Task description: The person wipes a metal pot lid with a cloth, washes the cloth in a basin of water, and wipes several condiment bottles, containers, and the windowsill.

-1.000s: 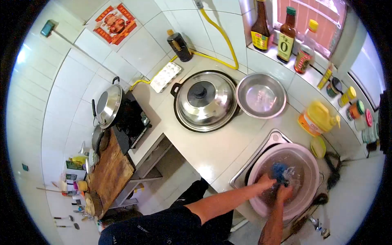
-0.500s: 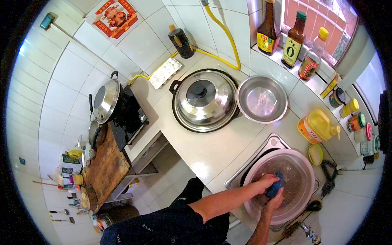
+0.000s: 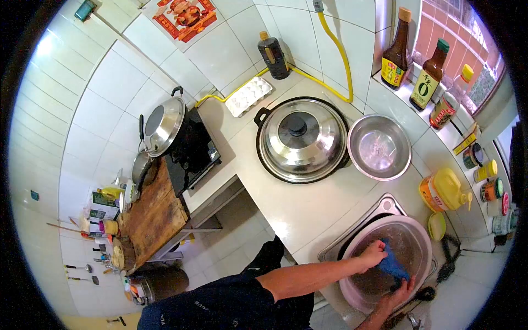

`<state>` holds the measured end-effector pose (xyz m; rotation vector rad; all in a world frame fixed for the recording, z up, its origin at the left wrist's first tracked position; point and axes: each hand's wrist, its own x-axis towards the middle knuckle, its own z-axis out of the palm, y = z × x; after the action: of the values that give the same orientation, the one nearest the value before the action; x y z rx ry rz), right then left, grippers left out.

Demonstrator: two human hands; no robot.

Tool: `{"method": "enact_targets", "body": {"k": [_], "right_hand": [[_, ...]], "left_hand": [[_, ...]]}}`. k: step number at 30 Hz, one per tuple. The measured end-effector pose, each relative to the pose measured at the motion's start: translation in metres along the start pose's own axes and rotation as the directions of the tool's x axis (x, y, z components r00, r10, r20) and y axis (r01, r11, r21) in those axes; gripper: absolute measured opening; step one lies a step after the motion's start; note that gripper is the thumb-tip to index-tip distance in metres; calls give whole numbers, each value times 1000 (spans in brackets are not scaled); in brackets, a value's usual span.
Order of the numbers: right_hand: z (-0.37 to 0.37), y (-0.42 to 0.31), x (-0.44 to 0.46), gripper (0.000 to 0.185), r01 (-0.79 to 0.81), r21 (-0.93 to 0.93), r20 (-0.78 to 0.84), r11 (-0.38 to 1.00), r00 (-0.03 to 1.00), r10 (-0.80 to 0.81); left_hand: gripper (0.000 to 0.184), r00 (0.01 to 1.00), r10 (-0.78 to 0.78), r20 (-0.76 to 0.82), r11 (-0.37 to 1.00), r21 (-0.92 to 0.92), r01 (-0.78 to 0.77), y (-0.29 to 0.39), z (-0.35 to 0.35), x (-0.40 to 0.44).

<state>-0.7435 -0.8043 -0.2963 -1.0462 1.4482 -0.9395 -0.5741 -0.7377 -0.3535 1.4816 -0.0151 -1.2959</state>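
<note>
A blue cloth [image 3: 392, 263] is stretched between my two hands over a pink basin [image 3: 346, 291] of cloudy water. My left hand [image 3: 374, 255] is closed on the cloth's upper left end, fingers wrapped round it. At the lower right end my right hand [image 3: 398, 295] grips the cloth close to the basin's near wall. The basin stands in a metal sink [image 3: 389, 204], its rim covering most of the sink.
On the counter are a lidded wok [image 3: 297, 140], a steel bowl [image 3: 379, 126], an oil jug [image 3: 446, 190] and a green dish [image 3: 437, 226]. Bottles [image 3: 426, 82] and jars line the windowsill. A faucet [image 3: 413, 320] stands below the basin, near a dark brush [image 3: 425, 293].
The cloth has gone from bunched between both hands to spread out lengthwise. My right hand has moved down and right, away from my left. The view has shifted, moving the room rightward.
</note>
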Motion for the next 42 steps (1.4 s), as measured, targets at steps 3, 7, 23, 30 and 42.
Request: {"method": "enact_targets", "body": {"k": [3, 7, 23, 30, 42], "right_hand": [[-15, 49, 34, 51, 142, -295, -58, 945, 984, -166], [34, 97, 17, 57, -307, -146, 168, 940, 929, 330], [51, 156, 5, 44, -133, -444, 174, 886, 957, 231], [102, 47, -71, 29, -245, 46, 283, 968, 933, 223], [62, 116, 12, 48, 565, -602, 467, 563, 822, -325]], "left_hand": [[47, 997, 7, -82, 984, 180, 8, 2, -8, -27], [64, 973, -207, -98, 945, 238, 225, -59, -9, -10], [70, 970, -215, -112, 969, 103, 226, -81, -14, 16], [32, 916, -377, 139, 865, -300, 402, -55, -21, 49], [48, 986, -112, -122, 985, 120, 127, -40, -14, -11]]}}
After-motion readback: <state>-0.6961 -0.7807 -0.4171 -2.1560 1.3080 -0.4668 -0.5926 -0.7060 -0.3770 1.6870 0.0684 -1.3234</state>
